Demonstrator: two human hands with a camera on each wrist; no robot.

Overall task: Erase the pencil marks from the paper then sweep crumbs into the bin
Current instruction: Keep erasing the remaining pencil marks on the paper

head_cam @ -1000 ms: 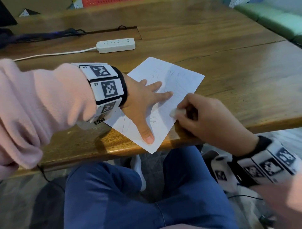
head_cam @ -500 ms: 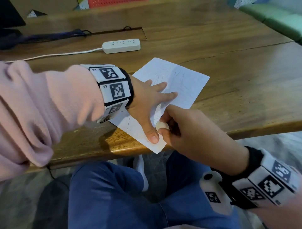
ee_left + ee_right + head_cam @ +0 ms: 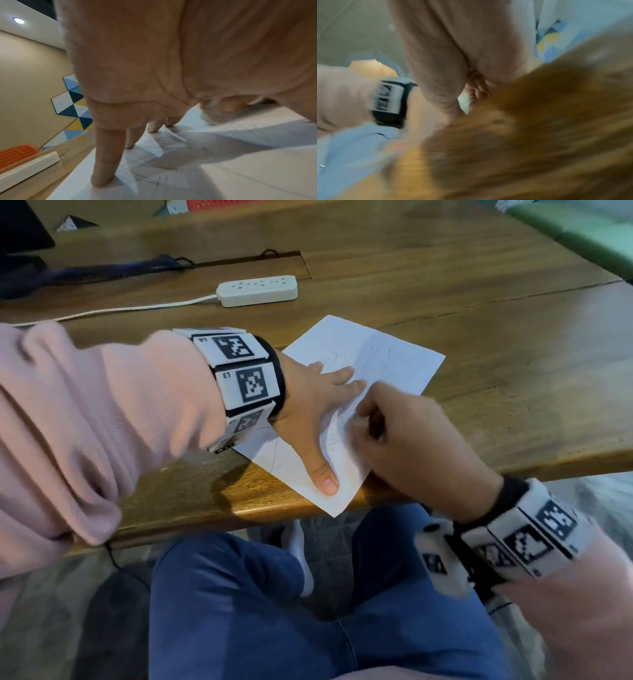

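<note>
A white sheet of paper (image 3: pixel 390 357) with faint pencil lines lies at the front edge of the wooden table (image 3: pixel 513 371), one corner hanging over the edge. My left hand (image 3: pixel 318 412) lies flat on the paper with straight, spread fingers (image 3: pixel 104 162), thumb toward the table edge. My right hand (image 3: pixel 394 436) pinches a small white eraser (image 3: pixel 212 115) between fingertips and holds it down on the paper just beside the left hand's fingers. The eraser (image 3: pixel 464 102) shows as a pale sliver in the blurred right wrist view; in the head view it is smeared by motion.
A white power strip (image 3: pixel 257 290) with its cable lies behind the paper, and also shows in the left wrist view (image 3: pixel 29 170). A dark strap (image 3: pixel 92 272) rests at the back left. An orange perforated object (image 3: pixel 17 152) stands past the power strip. My blue-trousered legs (image 3: pixel 239 611) are below the table edge.
My right hand with the eraser slid from the paper's right side toward the near corner by the left thumb, then up toward the left fingers. The left hand stayed pressed on the paper.
</note>
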